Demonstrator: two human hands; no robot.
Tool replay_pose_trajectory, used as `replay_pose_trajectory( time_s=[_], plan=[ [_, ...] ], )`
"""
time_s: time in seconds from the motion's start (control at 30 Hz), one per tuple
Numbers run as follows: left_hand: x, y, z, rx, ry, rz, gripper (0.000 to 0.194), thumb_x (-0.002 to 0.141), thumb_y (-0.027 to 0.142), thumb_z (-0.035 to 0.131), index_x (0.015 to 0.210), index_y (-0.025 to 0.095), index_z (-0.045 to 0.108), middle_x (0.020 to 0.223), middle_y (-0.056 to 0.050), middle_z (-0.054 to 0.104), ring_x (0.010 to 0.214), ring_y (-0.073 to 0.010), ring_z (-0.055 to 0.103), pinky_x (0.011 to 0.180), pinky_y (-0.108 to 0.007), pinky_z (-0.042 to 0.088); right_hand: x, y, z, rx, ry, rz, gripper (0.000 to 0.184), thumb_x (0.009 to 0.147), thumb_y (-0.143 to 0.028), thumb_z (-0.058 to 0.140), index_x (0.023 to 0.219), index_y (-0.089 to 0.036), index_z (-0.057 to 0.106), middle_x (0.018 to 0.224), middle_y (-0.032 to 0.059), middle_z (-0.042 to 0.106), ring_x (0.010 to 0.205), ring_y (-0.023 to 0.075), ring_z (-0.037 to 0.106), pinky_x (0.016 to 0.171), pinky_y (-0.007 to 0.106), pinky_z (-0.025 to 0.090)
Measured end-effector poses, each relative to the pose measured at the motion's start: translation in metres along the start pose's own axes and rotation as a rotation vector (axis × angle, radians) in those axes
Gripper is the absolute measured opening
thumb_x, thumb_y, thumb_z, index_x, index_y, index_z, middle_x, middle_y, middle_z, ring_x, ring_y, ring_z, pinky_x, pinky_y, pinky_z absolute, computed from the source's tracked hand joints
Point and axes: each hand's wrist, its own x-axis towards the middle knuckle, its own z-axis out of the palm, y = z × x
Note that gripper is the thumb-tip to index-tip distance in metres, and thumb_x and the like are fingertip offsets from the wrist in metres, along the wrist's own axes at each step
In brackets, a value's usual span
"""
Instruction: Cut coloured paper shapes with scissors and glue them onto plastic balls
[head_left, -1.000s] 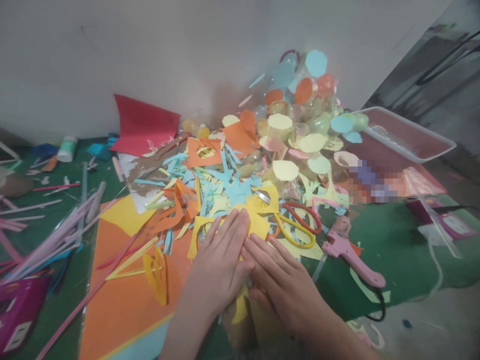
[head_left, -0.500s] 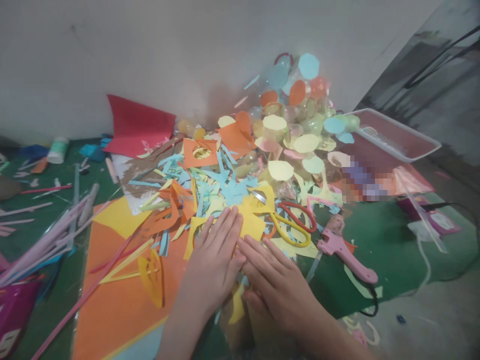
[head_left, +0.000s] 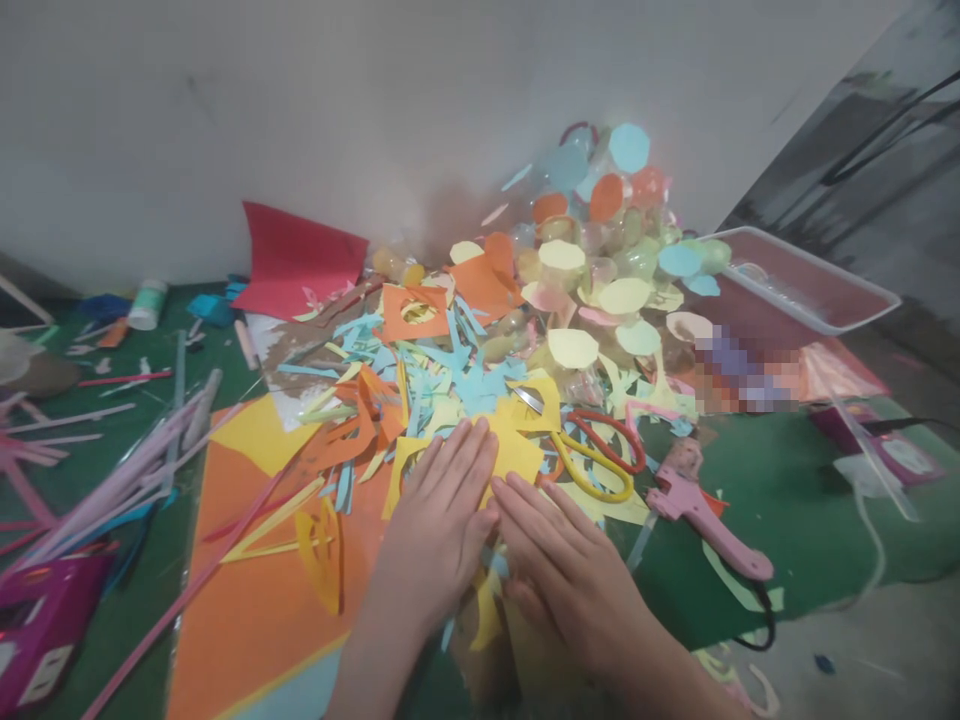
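Note:
My left hand (head_left: pixel 439 515) lies flat, fingers stretched out, on a piece of yellow paper (head_left: pixel 517 447). Beside it, my right hand (head_left: pixel 562 560) rests with straight fingers on the same paper's lower edge; the palms hide what is under them. Scissors with one red and one yellow handle loop (head_left: pixel 596 480) lie just right of the paper, their blades partly covered by a yellow scrap. A pink hot glue gun (head_left: pixel 709 525) sits farther right. Around the hands spreads a heap of blue paper scraps (head_left: pixel 480 378) and orange and yellow offcuts.
Clear cups topped with coloured paper discs (head_left: pixel 562 255) are piled against the wall. A white-rimmed plastic bin (head_left: pixel 862 318) stands at the back right. Orange sheets (head_left: pixel 247 600), pink strips (head_left: pixel 157 470) and a purple box (head_left: pixel 52 625) occupy the left. Red paper (head_left: pixel 300 262) leans at the back.
The whole scene has shifted slightly right and down as the head view turned a little left. Both hands keep their place on the yellow paper.

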Motion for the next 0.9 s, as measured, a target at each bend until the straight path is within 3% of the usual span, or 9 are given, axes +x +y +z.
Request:
replay_pose_trajectory(
  time_s=[0.13,0.43,0.57,0.7,0.8,0.9],
  plan=[
    [-0.001,0.002,-0.005,0.014,0.051,-0.009,0.058,0.1,0.039,0.023,0.153,0.018,0.017,0.157,-0.009,0.031,0.146,-0.0229,0.021,0.117,-0.046,0.026,0.003,0.009,-0.002,-0.053,0.026,0.069,0.051,0.095,-0.022,0.041,0.143,-0.006,0.04,0.147,0.0141,0.045,0.145,0.024,0.025,0.116,0.046,0.031],
    [-0.006,0.001,0.003,0.015,0.019,-0.049,0.058,0.1,0.036,0.028,0.154,0.019,0.017,0.156,-0.01,0.034,0.145,-0.0239,0.025,0.116,-0.046,0.029,0.01,0.017,0.007,-0.092,-0.017,0.109,0.057,0.097,-0.027,0.041,0.149,-0.006,0.029,0.15,0.0157,0.041,0.143,0.0257,0.029,0.115,0.048,0.034],
    [-0.011,0.004,0.003,0.001,0.088,-0.098,0.059,0.099,0.034,0.03,0.154,0.022,0.013,0.157,-0.01,0.031,0.145,-0.024,0.025,0.115,-0.047,0.031,0.006,0.016,0.006,-0.058,0.05,0.135,0.06,0.098,-0.026,0.039,0.152,-0.007,0.022,0.15,0.0174,0.039,0.143,0.027,0.029,0.112,0.049,0.037],
    [-0.016,0.013,0.0,-0.054,0.247,-0.394,0.059,0.097,0.031,0.038,0.152,0.026,0.018,0.154,-0.011,0.036,0.142,-0.0241,0.033,0.11,-0.047,0.039,-0.002,0.015,0.001,-0.007,0.141,0.259,0.06,0.098,-0.025,0.035,0.154,-0.013,0.017,0.154,0.0158,0.033,0.142,0.029,0.031,0.11,0.05,0.039],
    [-0.016,0.016,0.0,-0.141,0.302,-0.625,0.055,0.094,0.036,0.048,0.146,0.027,0.033,0.145,-0.012,0.048,0.132,-0.0264,0.048,0.098,-0.044,0.051,-0.008,0.017,-0.004,0.02,0.206,0.406,0.053,0.097,-0.021,0.037,0.15,-0.018,0.03,0.151,0.0143,0.038,0.137,0.0294,0.04,0.106,0.049,0.045],
    [-0.01,0.014,0.002,-0.336,0.282,-0.716,0.049,0.092,0.043,0.05,0.137,0.025,0.044,0.129,-0.014,0.062,0.104,-0.023,0.067,0.073,-0.034,0.059,-0.013,0.023,-0.008,0.022,0.307,0.502,0.043,0.096,-0.018,0.04,0.139,-0.02,0.045,0.143,0.014,0.047,0.131,0.0286,0.047,0.102,0.047,0.048]
  ],
)
